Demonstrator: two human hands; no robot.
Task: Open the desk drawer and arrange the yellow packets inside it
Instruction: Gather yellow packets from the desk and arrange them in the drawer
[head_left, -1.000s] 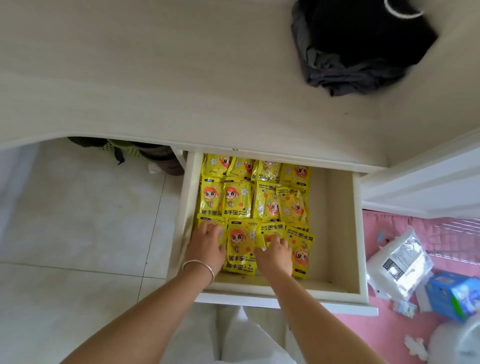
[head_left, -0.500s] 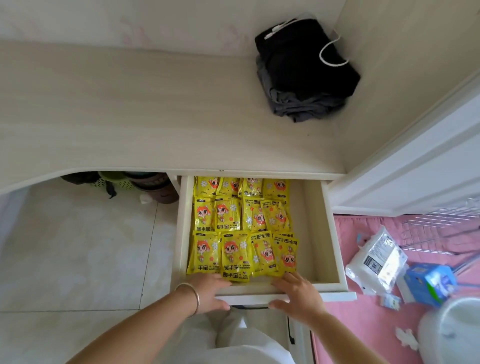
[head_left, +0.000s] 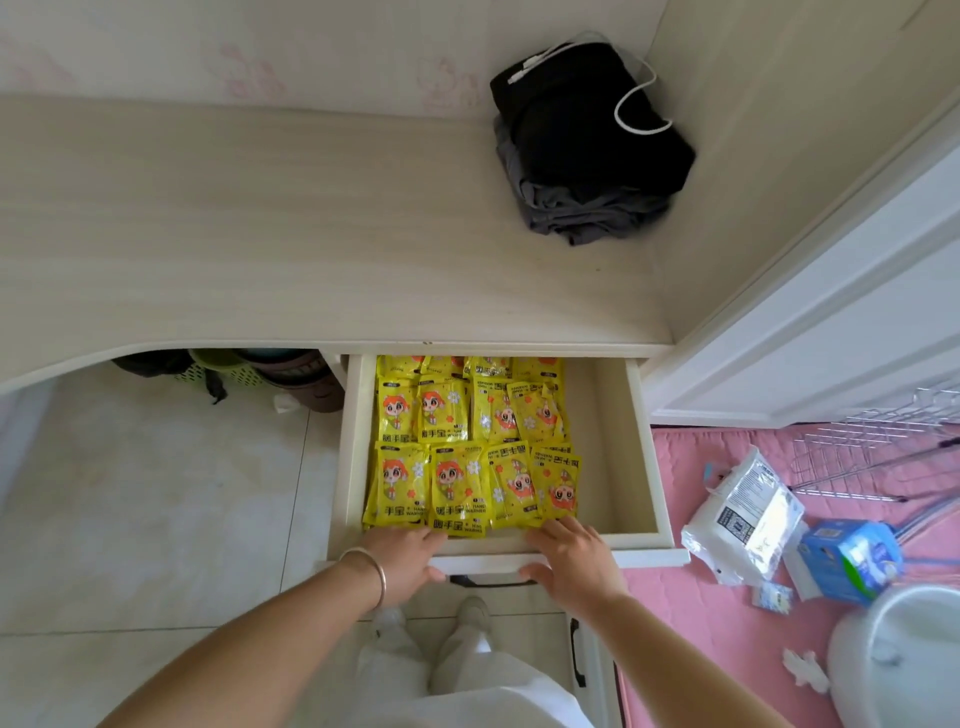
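The cream desk drawer (head_left: 643, 467) is pulled out below the desk top (head_left: 260, 234). Several yellow packets (head_left: 457, 483) with a cartoon face lie flat in neat rows in its left part; the back row is mostly hidden under the desk edge. The drawer's right part is bare. My left hand (head_left: 402, 558), with a bangle on the wrist, grips the drawer's front panel, fingers inside and thumb outside. My right hand (head_left: 576, 561) grips the same panel a little to the right. Neither hand touches a packet.
Folded black clothes (head_left: 587, 150) with a white cord sit at the desk's back right. Baskets (head_left: 249, 369) stand under the desk at left. On the pink mat at right lie a white bag (head_left: 743, 514), a blue box (head_left: 852, 556) and a wire rack (head_left: 872, 447).
Both hands left the packets and took hold of the drawer's front panel. The drawer has slid partly inward, so the back row of packets is now mostly under the desk.
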